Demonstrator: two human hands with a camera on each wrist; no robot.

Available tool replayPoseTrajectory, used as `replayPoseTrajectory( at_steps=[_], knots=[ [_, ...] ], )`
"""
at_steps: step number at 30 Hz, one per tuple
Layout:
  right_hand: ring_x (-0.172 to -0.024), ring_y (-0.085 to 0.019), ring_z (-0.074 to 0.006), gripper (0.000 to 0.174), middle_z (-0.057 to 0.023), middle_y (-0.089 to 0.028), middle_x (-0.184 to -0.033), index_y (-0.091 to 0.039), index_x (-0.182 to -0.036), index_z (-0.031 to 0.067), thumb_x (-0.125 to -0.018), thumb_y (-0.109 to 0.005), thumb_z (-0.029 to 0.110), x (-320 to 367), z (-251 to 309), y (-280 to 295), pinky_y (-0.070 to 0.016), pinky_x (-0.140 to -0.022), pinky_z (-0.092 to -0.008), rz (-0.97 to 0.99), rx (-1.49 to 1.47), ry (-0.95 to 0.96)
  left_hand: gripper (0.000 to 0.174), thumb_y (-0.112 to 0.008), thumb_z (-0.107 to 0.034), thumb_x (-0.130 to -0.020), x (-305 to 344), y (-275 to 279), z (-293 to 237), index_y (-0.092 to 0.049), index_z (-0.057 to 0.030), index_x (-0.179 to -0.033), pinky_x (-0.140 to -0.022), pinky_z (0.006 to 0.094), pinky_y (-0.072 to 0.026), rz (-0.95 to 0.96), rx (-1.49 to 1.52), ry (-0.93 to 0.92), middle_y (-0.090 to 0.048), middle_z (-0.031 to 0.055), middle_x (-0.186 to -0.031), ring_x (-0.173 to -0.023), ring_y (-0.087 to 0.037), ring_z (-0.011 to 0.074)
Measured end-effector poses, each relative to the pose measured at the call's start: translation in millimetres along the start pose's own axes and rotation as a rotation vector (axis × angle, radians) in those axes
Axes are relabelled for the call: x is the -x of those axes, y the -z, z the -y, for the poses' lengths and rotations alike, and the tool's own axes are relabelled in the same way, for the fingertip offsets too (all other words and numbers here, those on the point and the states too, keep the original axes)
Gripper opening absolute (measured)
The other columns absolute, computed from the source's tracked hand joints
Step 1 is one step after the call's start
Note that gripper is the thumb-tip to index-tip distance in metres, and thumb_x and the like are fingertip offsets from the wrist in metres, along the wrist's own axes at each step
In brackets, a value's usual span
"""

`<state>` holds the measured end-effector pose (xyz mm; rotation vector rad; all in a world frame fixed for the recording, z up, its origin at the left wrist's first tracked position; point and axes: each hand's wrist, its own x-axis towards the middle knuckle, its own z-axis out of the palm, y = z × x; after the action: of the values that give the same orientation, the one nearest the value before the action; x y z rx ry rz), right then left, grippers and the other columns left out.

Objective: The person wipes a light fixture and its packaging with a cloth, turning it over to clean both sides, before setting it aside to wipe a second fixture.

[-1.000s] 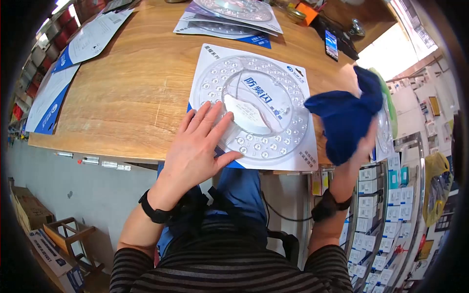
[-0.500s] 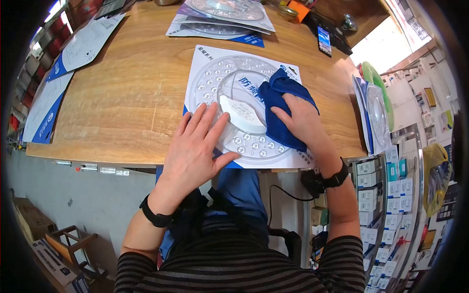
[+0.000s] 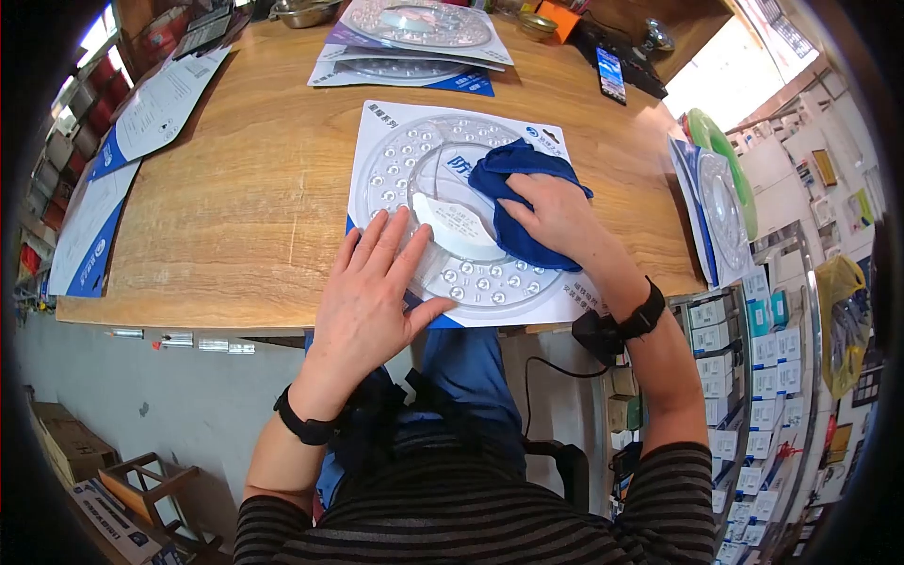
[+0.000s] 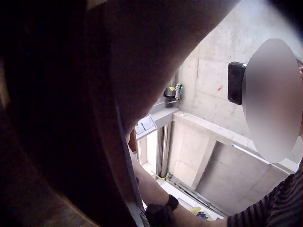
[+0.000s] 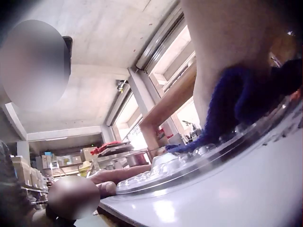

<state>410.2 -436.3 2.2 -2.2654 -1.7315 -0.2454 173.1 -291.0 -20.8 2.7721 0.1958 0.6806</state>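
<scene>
A blister-packed LED ring light (image 3: 480, 282) on a white printed card lies on the wooden table in front of me. My left hand (image 3: 363, 297) rests on its lower left side, fingers straight and slightly spread. On the right half of the pack, my right hand (image 3: 560, 221) holds a dark blue cloth (image 3: 499, 174) against the clear plastic. The bunched cloth covers part of the blue lettering in the ring's middle. In the right wrist view the blue cloth (image 5: 227, 104) touches the ridged plastic. The left wrist view is mostly dark and does not show the pack.
More packed ring lights (image 3: 414, 71) are stacked at the table's back. Printed cards (image 3: 165, 108) lie along the left edge; another pack (image 3: 720, 212) stands at the right edge beside a green ring-shaped thing (image 3: 720, 155). A phone (image 3: 610, 75) lies at the back right.
My right hand has brought the blue cloth from the right, off the pack, down onto it, then moved slightly left across the plastic. The left hand stays on the pack.
</scene>
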Motion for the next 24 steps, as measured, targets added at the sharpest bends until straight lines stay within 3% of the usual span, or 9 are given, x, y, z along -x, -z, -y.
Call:
replayPoseTrajectory(
  at_steps=[6, 10, 12, 14, 17, 21, 24],
  knots=[
    [-0.08, -0.061, -0.0331, 0.019, -0.0138, -0.063, -0.083, -0.064, -0.094, 0.0072, -0.083, -0.066, 0.022, 24.0, 6.7, 19.0, -0.0467, -0.069, -0.043, -0.01, -0.104, 0.073, 0.075, -0.066, -0.054, -0.078, -0.1, 1.5, 0.4, -0.05, -0.0054, -0.133, -0.109, 0.0459, -0.0305, 0.009, -0.017, 0.005, -0.043, 0.0191, -0.142, -0.133, -0.039, 0.0355],
    [-0.091, -0.059, -0.032, 0.028, -0.0158, -0.065, -0.098, -0.065, -0.107, 0.0029, -0.084, -0.066, 0.019, 23.3, -0.4, 38.2, -0.0453, -0.083, -0.0373, 0.117, -0.261, -0.039, 0.074, -0.066, -0.054, -0.079, 0.2, 3.9, 2.4, -0.051, -0.0059, -0.133, -0.109, 0.046, -0.0307, 0.025, -0.018, 0.004, -0.043, 0.0188, -0.142, -0.133, -0.038, 0.0357],
    [-0.091, -0.059, -0.0319, 0.027, -0.0149, -0.066, -0.099, -0.067, -0.103, 0.0024, -0.083, -0.066, 0.02, 7.0, -10.1, 39.6, -0.0453, -0.082, -0.0394, -0.111, -0.286, 0.014, 0.074, -0.066, -0.055, -0.079, 0.5, 3.9, 1.5, -0.051, -0.0063, -0.133, -0.109, 0.0463, -0.0308, 0.029, -0.011, 0.003, -0.043, 0.0187, -0.142, -0.134, -0.038, 0.036],
    [-0.091, -0.059, -0.0319, 0.023, -0.0142, -0.065, -0.094, -0.067, -0.1, 0.0023, -0.084, -0.064, 0.019, -9.9, -12.7, 33.8, -0.046, -0.082, -0.04, -0.166, -0.247, 0.06, 0.074, -0.066, -0.054, -0.079, 0.9, 4.0, 1.2, -0.051, -0.0062, -0.133, -0.109, 0.0463, -0.031, 0.026, -0.007, 0.0, -0.043, 0.0188, -0.142, -0.133, -0.038, 0.0362],
    [-0.091, -0.059, -0.0315, 0.015, -0.013, -0.061, -0.085, -0.068, -0.084, 0.0042, -0.081, -0.064, 0.019, -30.5, -9.8, 21.7, -0.0477, -0.082, -0.0423, 0.017, 0.138, 0.048, 0.072, -0.066, -0.053, -0.079, -0.2, 4.3, 1.9, -0.052, -0.006, -0.132, -0.108, 0.0463, -0.0318, 0.015, 0.014, -0.002, -0.044, 0.0188, -0.142, -0.133, -0.039, 0.0365],
    [-0.092, -0.06, -0.0331, 0.02, -0.0135, -0.062, -0.092, -0.069, -0.082, 0.0036, -0.081, -0.064, 0.023, -64.6, -1.4, 1.1, -0.0486, -0.08, -0.0432, 0.145, 0.205, -0.06, 0.07, -0.067, -0.051, -0.08, 0.5, 4.3, 3.8, -0.053, -0.0049, -0.13, -0.107, 0.0462, -0.0338, -0.002, 0.049, -0.008, -0.045, 0.0186, -0.141, -0.132, -0.041, 0.0364],
    [-0.093, -0.06, -0.0352, 0.025, -0.016, -0.061, -0.095, -0.069, -0.083, 0.0019, -0.081, -0.063, 0.026, -82.5, 13.4, -9.3, -0.049, -0.079, -0.0446, 0.225, 0.068, -0.135, 0.07, -0.068, -0.05, -0.08, 0.0, 5.2, 4.4, -0.053, -0.0038, -0.129, -0.106, 0.0461, -0.0346, -0.011, 0.067, -0.017, -0.046, 0.0187, -0.14, -0.131, -0.041, 0.0367]
  ],
)
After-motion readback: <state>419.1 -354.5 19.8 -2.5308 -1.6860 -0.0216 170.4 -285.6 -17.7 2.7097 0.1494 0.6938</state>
